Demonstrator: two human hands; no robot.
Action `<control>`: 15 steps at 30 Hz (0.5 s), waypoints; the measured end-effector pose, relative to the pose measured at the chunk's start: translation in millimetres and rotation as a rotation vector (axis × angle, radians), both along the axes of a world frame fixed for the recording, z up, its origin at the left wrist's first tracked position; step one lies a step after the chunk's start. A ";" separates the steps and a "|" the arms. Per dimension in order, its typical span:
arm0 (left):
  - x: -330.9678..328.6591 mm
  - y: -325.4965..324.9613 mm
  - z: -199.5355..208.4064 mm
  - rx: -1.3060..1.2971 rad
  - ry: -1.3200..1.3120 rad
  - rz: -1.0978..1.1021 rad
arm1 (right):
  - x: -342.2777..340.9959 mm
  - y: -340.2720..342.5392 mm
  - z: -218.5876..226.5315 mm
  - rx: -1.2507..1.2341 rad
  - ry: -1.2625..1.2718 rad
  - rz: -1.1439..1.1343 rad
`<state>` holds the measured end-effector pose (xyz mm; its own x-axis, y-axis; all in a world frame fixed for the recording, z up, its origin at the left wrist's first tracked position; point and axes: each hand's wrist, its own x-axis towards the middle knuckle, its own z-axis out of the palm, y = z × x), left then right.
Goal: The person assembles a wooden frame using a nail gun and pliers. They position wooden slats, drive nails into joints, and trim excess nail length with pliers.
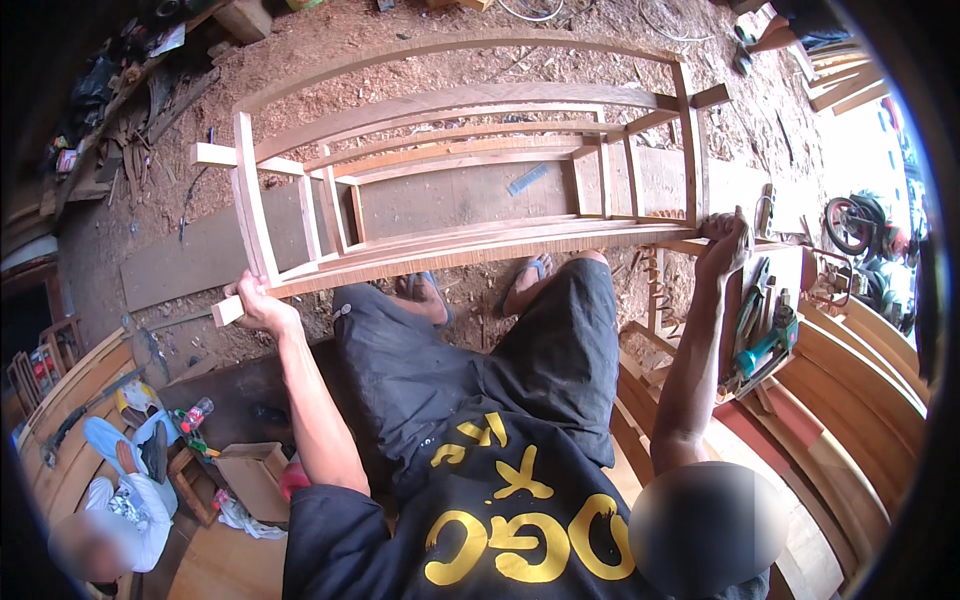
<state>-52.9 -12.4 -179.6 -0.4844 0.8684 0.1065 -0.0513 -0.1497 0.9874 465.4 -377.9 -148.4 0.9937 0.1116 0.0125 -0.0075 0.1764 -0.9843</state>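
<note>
A long open wooden frame (480,257), built of pale and reddish bars with short uprights, spans the space in front of my knees. My left hand (263,305) grips its near left corner, fingers wrapped round the wood beside a protruding bar end. At the near right corner my right hand (726,242) is closed round the frame, its fingers partly hidden by the wrist. Thin slats run lengthwise inside the frame. I cannot tell whether its far side touches the ground.
Wood shavings cover the ground (420,60) around a flat board (440,205). At right, a teal power tool (765,348) lies near stacked planks (840,400). A cardboard box (250,480) and a bottle (197,415) stand at lower left, near a seated person (140,500). Motorcycles (860,225) are beyond.
</note>
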 end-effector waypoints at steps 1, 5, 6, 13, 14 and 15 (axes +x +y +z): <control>-1.5 -1.6 1.8 -0.006 0.020 0.001 | -2.6 2.0 2.1 -0.006 -0.019 -0.035; -0.8 -3.7 -1.5 0.091 0.119 0.007 | -1.7 1.1 2.3 0.038 -0.101 0.035; 2.1 -4.2 1.5 0.071 0.068 0.015 | -3.7 7.1 5.7 0.042 -0.107 0.000; -23.7 2.7 -12.3 0.035 0.048 -0.272 | 10.2 0.8 -1.2 0.069 -0.093 0.048; -21.0 5.8 -13.7 0.021 0.020 -0.271 | 18.9 -3.5 -5.3 0.011 -0.058 0.021; -13.0 5.7 -7.0 0.013 0.036 -0.308 | 29.6 -14.6 -17.2 -0.061 -0.164 0.044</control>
<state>-66.0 -6.7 -186.6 -0.1941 0.9722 0.1307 -0.0616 -0.1451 0.9875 494.9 -392.5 -165.6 0.9730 0.1602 0.1659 0.1478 0.1193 -0.9818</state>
